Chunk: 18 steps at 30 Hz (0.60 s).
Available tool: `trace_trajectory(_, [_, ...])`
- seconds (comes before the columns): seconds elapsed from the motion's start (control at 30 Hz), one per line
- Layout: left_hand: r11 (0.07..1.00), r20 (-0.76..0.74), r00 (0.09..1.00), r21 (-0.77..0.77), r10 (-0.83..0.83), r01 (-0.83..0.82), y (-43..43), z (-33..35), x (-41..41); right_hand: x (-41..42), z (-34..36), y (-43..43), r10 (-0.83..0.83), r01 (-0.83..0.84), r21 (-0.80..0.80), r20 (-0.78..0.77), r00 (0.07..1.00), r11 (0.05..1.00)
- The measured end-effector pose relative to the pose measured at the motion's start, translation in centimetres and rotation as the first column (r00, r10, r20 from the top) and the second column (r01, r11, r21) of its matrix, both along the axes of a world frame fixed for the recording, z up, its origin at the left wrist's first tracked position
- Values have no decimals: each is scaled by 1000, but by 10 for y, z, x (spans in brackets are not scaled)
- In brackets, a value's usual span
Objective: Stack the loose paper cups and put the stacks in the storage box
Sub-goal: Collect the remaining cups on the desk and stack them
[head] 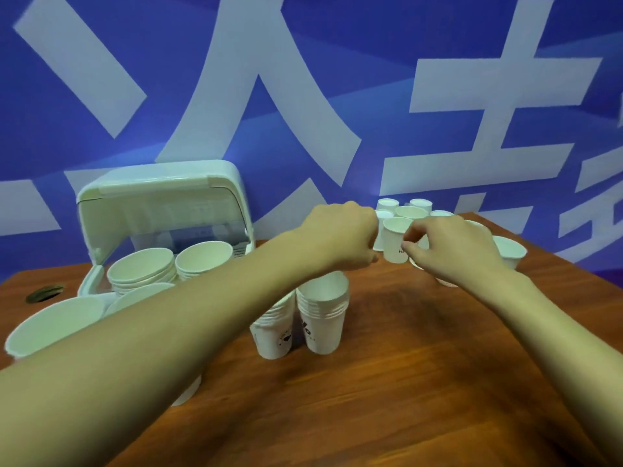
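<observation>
Several loose white paper cups (412, 212) stand in a cluster at the far right of the wooden table (404, 365). My right hand (451, 251) pinches the right wall of the nearest loose cup (392, 239) with thumb and forefinger. Just left of that cup, my left hand (344, 237) is curled into a fist, and its inside is hidden. Two short cup stacks (323, 318) stand side by side mid-table under my left forearm. The pale storage box (161, 203) at the back left has its lid raised and holds cup stacks (145, 267).
A large white cup (54, 325) sits at the near left, partly under my left arm. Another cup (509, 251) stands right of my right hand. A round cable hole (43, 293) is in the table's left corner. A blue printed wall stands close behind the table.
</observation>
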<state>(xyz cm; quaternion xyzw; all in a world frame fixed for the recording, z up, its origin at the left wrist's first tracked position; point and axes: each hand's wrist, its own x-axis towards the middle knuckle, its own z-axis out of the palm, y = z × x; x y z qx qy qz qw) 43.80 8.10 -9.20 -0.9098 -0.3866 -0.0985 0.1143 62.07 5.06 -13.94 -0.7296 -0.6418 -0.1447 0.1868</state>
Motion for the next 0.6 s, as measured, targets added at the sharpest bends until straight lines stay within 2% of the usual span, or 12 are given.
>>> trace_trajectory(0.23, [999, -94, 995, 0, -34, 34, 56, -17, 75, 33, -11, 28, -170, 177, -96, 72, 983, 980])
trace_trajectory(0.4, [1000, -98, 995, 8, 6, -5, 84, -29, 99, 40, -1, 49, -240, 250, -112, 94, 966, 962])
trace_trajectory(0.6, [1000, -86, 996, 13, -25, 26, 102, -40, 120, 51, 11, 47, -344, 383, -232, 192, 919, 894])
